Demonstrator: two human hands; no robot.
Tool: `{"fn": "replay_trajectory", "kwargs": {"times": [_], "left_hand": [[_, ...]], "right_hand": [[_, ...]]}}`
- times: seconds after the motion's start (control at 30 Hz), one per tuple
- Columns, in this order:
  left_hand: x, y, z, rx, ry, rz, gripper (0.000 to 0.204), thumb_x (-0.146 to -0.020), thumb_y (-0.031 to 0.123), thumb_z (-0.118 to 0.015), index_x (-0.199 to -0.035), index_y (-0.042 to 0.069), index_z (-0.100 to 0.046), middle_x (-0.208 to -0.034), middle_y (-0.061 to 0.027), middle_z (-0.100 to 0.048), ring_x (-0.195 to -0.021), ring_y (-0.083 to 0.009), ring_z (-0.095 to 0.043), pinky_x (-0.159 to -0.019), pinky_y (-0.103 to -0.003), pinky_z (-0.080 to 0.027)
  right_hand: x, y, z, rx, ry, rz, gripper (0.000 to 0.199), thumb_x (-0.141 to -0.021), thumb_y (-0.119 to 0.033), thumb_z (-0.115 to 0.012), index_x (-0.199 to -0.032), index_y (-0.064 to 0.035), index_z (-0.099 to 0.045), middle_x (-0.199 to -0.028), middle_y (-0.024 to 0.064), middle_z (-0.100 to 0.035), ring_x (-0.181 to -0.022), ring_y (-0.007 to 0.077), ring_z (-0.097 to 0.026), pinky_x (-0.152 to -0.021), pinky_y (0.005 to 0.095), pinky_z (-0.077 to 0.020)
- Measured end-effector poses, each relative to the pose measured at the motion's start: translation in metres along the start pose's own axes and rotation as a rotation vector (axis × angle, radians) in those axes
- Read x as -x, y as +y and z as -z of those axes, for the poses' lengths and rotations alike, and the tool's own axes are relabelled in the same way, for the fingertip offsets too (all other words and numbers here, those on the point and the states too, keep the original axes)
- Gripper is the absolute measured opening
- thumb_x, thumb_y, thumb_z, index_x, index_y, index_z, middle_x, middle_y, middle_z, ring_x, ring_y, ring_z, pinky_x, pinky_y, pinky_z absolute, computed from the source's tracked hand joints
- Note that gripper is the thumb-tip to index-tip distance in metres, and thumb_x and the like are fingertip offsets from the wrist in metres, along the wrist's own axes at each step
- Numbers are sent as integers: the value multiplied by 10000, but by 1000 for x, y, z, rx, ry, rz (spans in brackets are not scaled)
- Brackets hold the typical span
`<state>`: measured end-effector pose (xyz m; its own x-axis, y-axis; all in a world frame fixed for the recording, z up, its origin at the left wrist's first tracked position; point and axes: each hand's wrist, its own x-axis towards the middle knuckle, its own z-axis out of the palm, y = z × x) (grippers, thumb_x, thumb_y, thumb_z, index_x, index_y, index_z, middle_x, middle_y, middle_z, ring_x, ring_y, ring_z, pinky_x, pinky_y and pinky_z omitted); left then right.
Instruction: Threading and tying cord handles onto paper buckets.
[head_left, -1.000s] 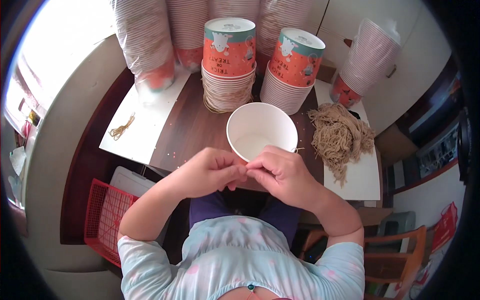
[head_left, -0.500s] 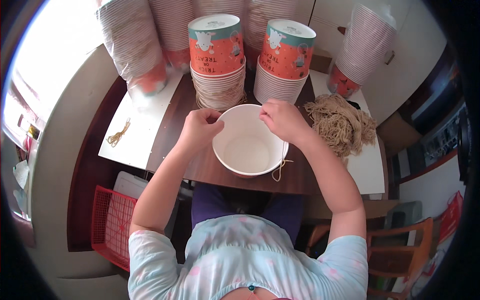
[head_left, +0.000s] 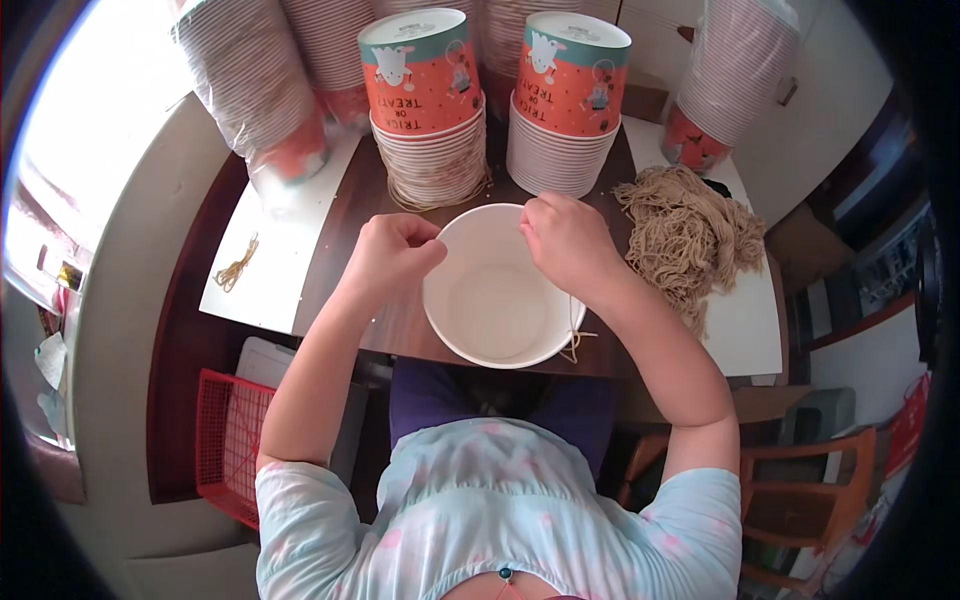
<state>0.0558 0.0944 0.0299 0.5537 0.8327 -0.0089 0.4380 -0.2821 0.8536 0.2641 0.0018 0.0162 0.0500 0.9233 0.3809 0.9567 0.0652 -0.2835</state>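
Observation:
A white-lined paper bucket (head_left: 500,300) stands at the table's near edge, its mouth facing up toward me. My left hand (head_left: 392,252) pinches its left rim, the thumb and fingertips pressed together. Over the far right rim my right hand (head_left: 568,240) is closed, its fingertips pinched inside the mouth; what they grip is hidden. A thin beige cord (head_left: 574,345) with a knotted loop hangs at the bucket's right side and runs up under my right wrist.
Two inverted stacks of orange printed buckets (head_left: 420,85) (head_left: 572,90) stand behind. Plastic-wrapped bucket stacks (head_left: 250,80) (head_left: 735,75) flank them. A heap of beige cords (head_left: 690,235) lies right, a small cord bundle (head_left: 236,265) left. Below left is a red basket (head_left: 235,430); a wooden chair (head_left: 810,490) stands right.
The view has tipped slightly, so the stacks sit higher in it. The bucket's near rim has come a little toward me. Both hands keep their pinched poses; the cord loop has swung right.

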Motion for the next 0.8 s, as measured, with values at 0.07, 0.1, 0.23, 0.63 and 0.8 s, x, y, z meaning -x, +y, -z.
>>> {"fn": "replay_trajectory", "kwargs": {"times": [0.07, 0.1, 0.23, 0.63, 0.8], "left_hand": [[-1, -5, -3, -30, 5, -49, 204, -761, 82, -599, -868, -75, -673, -706, -17, -633, -649, -68, -562, -607, -227, -458], [-2, -7, -3, -33, 5, -48, 204, -761, 82, -599, -868, -75, -673, -706, -17, -633, -649, -68, -562, -607, -227, -458], [-11, -18, -3, -4, -22, -34, 207, -758, 92, -599, -858, -73, -671, -714, -25, -638, -638, -69, -560, -581, -233, -458], [-8, 4, -12, -484, 19, -119, 339, -683, 173, -728, -932, -44, -651, -813, -147, -664, -733, -197, -639, -693, -317, -507], [11, 8, -10, -124, -276, -18, 510, -762, 228, -740, -1154, -50, -567, -987, -120, -662, -875, -193, -652, -775, -309, -520]], "right_hand": [[3, -6, 4, 7, -9, -12, 96, -836, -107, -585, -802, -20, -607, -825, 127, -611, -808, 322, -614, -719, 428, -492], [4, -8, 6, 18, -19, -25, 97, -838, -104, -580, -800, -19, -608, -826, 127, -610, -808, 324, -615, -719, 431, -494], [8, -14, 7, 24, -12, -30, 98, -838, -97, -576, -796, -15, -607, -817, 132, -608, -803, 325, -616, -709, 436, -495], [9, -14, 2, 38, 18, 5, 86, -818, -88, -588, -780, -11, -599, -794, 132, -599, -790, 313, -615, -704, 424, -498], [2, 10, -5, -100, 93, 91, 87, -807, -96, -622, -792, -10, -628, -829, 130, -599, -805, 289, -610, -710, 385, -498]]}}
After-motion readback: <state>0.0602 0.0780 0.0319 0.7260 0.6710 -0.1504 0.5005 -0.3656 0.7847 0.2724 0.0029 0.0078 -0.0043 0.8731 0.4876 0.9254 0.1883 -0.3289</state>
